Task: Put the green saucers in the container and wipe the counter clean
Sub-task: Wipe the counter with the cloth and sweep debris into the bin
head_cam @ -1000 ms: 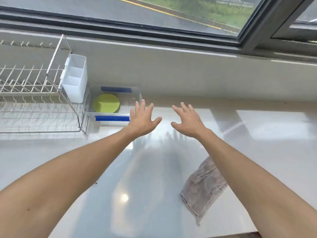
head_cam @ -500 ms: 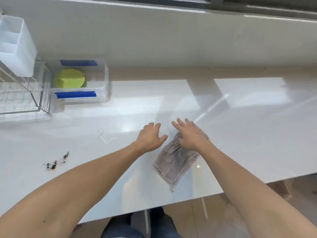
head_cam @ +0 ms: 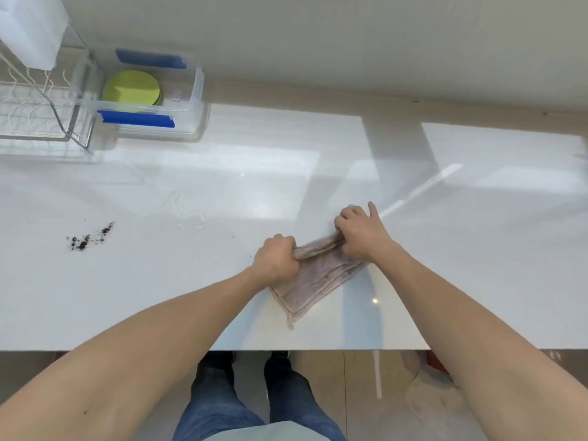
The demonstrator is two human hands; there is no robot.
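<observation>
Green saucers (head_cam: 131, 90) lie stacked inside a clear container (head_cam: 194, 100) with blue clips at the back left of the white counter (head_cam: 222, 186). A pinkish-grey cloth (head_cam: 313, 281) lies near the counter's front edge. My left hand (head_cam: 276, 261) is closed on the cloth's left upper edge. My right hand (head_cam: 359, 235) grips its right upper edge, index finger sticking out. The cloth's top edge is bunched between the two hands. A patch of dark crumbs (head_cam: 89, 238) sits on the counter to the left, well apart from the cloth.
A wire dish rack (head_cam: 38, 106) with a white cutlery holder (head_cam: 31, 30) stands at the far left, touching the container. A faint wet streak (head_cam: 187, 211) marks the counter's middle. The counter's front edge runs just behind my legs (head_cam: 254, 399).
My view has tilted down from the window to the counter. Both hands came back from near the container, dropped onto the cloth and closed on its upper edge.
</observation>
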